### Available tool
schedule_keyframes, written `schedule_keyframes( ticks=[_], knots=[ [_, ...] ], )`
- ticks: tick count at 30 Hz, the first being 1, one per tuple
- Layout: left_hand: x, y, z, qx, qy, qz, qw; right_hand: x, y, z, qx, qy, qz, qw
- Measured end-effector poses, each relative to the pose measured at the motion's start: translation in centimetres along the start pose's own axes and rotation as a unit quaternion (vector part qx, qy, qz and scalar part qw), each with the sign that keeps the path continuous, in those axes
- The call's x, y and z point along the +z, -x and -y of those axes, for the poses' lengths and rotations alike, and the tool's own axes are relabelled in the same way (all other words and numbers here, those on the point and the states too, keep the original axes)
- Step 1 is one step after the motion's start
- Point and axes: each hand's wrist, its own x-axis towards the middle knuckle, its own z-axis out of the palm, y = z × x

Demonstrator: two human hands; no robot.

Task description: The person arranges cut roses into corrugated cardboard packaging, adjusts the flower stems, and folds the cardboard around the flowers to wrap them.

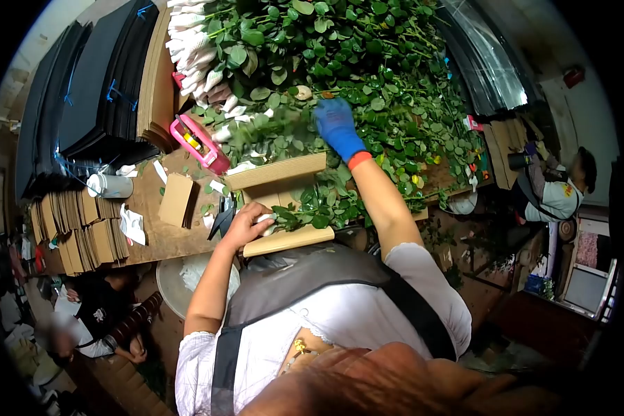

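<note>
My bare left hand (pixel 246 225) is at the left end of an open cardboard wrapper (pixel 277 172), its fingers closed around a white-sleeved flower head (pixel 265 218). Leafy stems (pixel 312 211) lie in the wrapper, running to the right from that hand. My right hand (pixel 336 125), in a blue glove with a red cuff, reaches over the big pile of green leafy stems (pixel 367 48). Its fingers look curled in, but what is between them is hidden. Just left of the glove, some leaves are smeared by motion.
White-sleeved flower heads (pixel 191 48) line the pile's left side. A pink tape dispenser (pixel 200 144), a white cup (pixel 109 186) and folded cardboard pieces (pixel 83 232) are on the table's left. Black sheets (pixel 104 76) stand behind. One person (pixel 558 197) is at right, another (pixel 93 319) lower left.
</note>
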Motion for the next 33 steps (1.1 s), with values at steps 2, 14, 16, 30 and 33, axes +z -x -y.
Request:
schedule_keyframes(
  ticks=[2, 14, 16, 30, 33],
  knots=[
    [0.2, -0.2, 0.8, -0.003, -0.025, -0.014, 1.000, -5.6, 0.5, 0.0, -0.020, -0.068, -0.195, 0.978],
    [2.0, 0.4, 1.5, -0.155, 0.157, -0.087, 0.971, -16.5, 12.8, -3.2, -0.092, -0.211, -0.241, 0.943],
    [2.0, 0.4, 3.5, -0.064, 0.073, -0.068, 0.993, -13.0, 15.5, -3.4, -0.089, -0.249, -0.162, 0.951],
    [2.1, 0.5, 1.7, -0.021, 0.004, -0.094, 0.995, -8.4, 10.2, -0.8, 0.030, -0.117, -0.005, 0.993],
    [1.2, 0.2, 1.0, -0.018, -0.019, -0.062, 0.998, -4.3, 4.5, -0.1, -0.062, -0.080, -0.160, 0.982]
  ],
)
